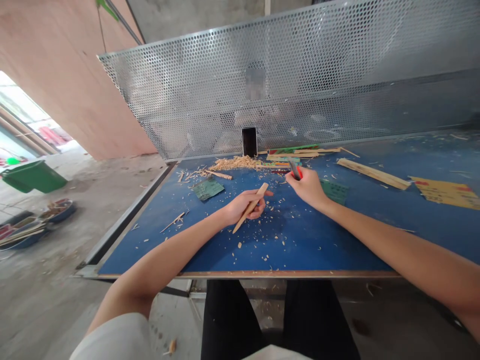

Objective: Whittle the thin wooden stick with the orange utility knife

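In the head view, my left hand is closed around a pale piece of wood that tapers to a point toward me, its blunt end slanting up to the right. My right hand grips a knife with a red part at the handle and a grey blade pointing up and away. The knife is apart from the wood, to its right. Beyond my hands, wood shavings lie heaped, and small chips are scattered below the wood.
A blue tabletop bears a wooden strip, yellow card, green sheet and several thin sticks. A dark-screened phone leans against a perforated metal panel. Left on the floor are a green bin and basins.
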`<action>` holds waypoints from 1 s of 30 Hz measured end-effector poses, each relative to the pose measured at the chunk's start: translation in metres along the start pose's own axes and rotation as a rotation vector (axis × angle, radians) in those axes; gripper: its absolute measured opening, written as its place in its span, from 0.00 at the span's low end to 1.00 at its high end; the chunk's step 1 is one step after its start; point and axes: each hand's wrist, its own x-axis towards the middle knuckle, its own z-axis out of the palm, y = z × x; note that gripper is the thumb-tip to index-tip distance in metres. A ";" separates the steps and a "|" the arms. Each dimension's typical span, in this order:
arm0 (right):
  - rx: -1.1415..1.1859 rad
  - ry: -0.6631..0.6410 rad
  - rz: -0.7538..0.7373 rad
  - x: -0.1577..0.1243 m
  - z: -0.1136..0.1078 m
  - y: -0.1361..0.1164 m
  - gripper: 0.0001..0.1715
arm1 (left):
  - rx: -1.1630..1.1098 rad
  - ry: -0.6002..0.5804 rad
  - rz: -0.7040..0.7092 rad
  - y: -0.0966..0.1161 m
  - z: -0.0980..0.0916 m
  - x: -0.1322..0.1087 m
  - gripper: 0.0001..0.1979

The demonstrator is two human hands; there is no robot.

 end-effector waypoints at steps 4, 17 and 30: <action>-0.088 -0.011 -0.028 0.013 -0.010 0.016 0.19 | 0.080 0.108 0.042 -0.001 0.000 0.002 0.15; -0.066 -0.164 -0.180 -0.015 0.008 -0.008 0.24 | 0.925 0.503 0.397 0.021 -0.011 -0.008 0.22; -0.093 -0.193 -0.155 0.018 0.043 -0.039 0.21 | 1.447 0.669 0.371 0.034 -0.013 0.018 0.07</action>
